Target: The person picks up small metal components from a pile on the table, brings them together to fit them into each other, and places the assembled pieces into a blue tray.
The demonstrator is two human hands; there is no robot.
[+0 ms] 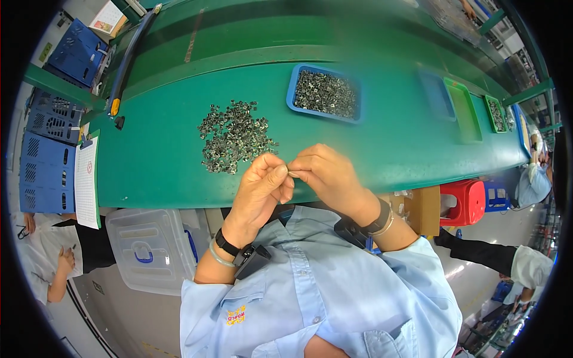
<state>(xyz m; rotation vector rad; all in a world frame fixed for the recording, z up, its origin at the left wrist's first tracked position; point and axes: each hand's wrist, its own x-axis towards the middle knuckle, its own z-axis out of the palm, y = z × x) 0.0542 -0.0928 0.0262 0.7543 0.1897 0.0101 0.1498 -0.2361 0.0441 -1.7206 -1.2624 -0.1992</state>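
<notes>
While we watch mid-frame, our left hand (258, 190) and right hand (328, 178) meet, both pinching a small part (290, 173), mostly hidden between their fingertips, and there's the loose heap (236, 137) just up-left!

Pink-and-yellow embroidered lettering (236, 315) marks the light-blue shirt (334, 274) toward seven o'clock, while the clipboard sheet (88, 192) at nine, with its red round mark (89, 167), and the calendar-like card (108, 18) toward half past ten carry print too small to read
</notes>
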